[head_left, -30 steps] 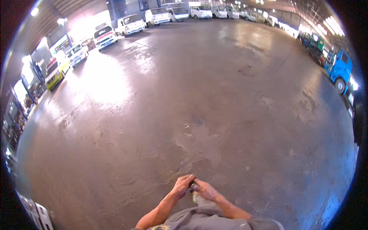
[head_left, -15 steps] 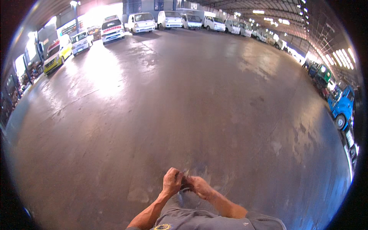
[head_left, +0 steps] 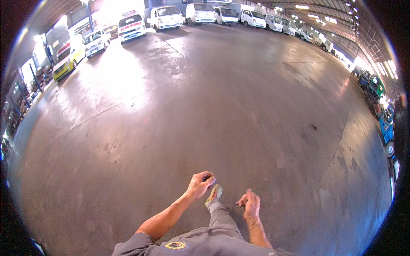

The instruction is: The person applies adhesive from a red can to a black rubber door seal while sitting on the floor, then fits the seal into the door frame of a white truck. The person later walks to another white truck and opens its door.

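My left hand [head_left: 200,184] is held out in front of my body, its fingers curled round a small dark object [head_left: 206,177]. Most of that object is hidden by the fingers, and its kind cannot be made out. To the right of it, apart from it, my right hand [head_left: 250,204] hangs with the fingers loosely bent and the thumb away from them. Nothing shows in its grasp. Between the hands, a shoe [head_left: 215,194] and a grey trouser leg [head_left: 223,216] reach forward over the floor.
A wide, smooth concrete floor [head_left: 183,115] with stains and bright glare stretches ahead. Along the far side stand a yellow vehicle [head_left: 68,59], a white ambulance [head_left: 131,28] and a row of white vans and trucks [head_left: 200,14]. Blue and green vehicle parts [head_left: 386,128] line the right edge.
My hands were together at a dark object; now they are apart, the left keeping a small dark thing and the right moved right. A foot has come forward, and the view has shifted.
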`<action>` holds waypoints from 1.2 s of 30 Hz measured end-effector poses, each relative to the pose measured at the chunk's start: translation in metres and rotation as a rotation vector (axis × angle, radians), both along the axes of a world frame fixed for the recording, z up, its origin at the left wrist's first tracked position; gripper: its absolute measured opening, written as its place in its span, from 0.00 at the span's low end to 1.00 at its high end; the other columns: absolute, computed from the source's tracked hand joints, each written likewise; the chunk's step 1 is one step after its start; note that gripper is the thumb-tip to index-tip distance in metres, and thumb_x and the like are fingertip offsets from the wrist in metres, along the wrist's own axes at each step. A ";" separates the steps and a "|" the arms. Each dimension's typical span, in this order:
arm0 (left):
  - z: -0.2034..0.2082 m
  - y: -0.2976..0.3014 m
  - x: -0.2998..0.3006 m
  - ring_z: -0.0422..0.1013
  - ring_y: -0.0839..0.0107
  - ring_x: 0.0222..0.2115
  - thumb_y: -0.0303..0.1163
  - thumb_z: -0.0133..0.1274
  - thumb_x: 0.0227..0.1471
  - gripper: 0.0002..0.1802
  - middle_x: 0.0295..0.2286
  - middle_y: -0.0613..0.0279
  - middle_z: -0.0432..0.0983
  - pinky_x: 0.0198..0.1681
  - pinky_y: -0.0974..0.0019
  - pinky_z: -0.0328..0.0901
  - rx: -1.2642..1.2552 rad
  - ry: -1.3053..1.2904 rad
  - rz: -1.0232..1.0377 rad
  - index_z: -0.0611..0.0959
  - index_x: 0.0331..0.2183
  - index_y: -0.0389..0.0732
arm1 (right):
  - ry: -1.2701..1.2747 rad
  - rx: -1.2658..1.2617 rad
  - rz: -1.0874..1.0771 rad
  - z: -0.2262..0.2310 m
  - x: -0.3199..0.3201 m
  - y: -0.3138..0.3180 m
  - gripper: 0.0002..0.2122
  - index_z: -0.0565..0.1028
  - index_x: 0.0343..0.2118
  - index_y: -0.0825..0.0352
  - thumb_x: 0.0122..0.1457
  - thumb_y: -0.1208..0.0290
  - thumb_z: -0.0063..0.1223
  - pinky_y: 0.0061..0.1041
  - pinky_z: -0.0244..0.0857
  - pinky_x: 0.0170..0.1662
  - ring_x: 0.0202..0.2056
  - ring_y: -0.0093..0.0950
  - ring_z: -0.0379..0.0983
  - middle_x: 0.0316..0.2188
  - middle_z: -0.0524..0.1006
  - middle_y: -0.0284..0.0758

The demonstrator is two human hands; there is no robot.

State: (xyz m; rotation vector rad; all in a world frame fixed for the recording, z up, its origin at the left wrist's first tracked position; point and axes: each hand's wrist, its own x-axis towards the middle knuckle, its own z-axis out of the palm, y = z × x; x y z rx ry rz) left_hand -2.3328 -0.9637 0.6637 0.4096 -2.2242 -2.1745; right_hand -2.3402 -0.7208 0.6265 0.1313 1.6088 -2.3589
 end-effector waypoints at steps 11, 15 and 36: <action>0.014 -0.098 -0.272 0.70 0.74 0.25 0.29 0.51 0.54 0.13 0.25 0.61 0.74 0.30 0.69 0.66 0.573 -0.124 0.230 0.78 0.40 0.32 | 0.360 0.337 0.480 0.078 -0.362 -0.165 0.12 0.68 0.27 0.64 0.56 0.63 0.56 0.20 0.62 0.27 0.24 0.17 0.64 0.21 0.68 0.27; -0.022 -0.139 -0.384 0.70 0.74 0.25 0.33 0.52 0.55 0.13 0.25 0.62 0.74 0.29 0.69 0.66 0.556 -0.085 0.264 0.78 0.37 0.32 | 0.458 0.374 0.526 0.068 -0.493 -0.222 0.17 0.66 0.23 0.64 0.59 0.55 0.50 0.18 0.59 0.23 0.21 0.16 0.63 0.18 0.67 0.26; 0.008 -0.287 -1.140 0.71 0.69 0.34 0.38 0.44 0.59 0.15 0.32 0.61 0.75 0.40 0.66 0.66 0.739 -0.250 0.021 0.77 0.38 0.36 | 0.562 0.561 0.597 0.016 -1.145 -0.384 0.28 0.56 0.60 0.64 0.59 0.60 0.49 0.33 0.68 0.44 0.45 0.40 0.72 0.46 0.73 0.48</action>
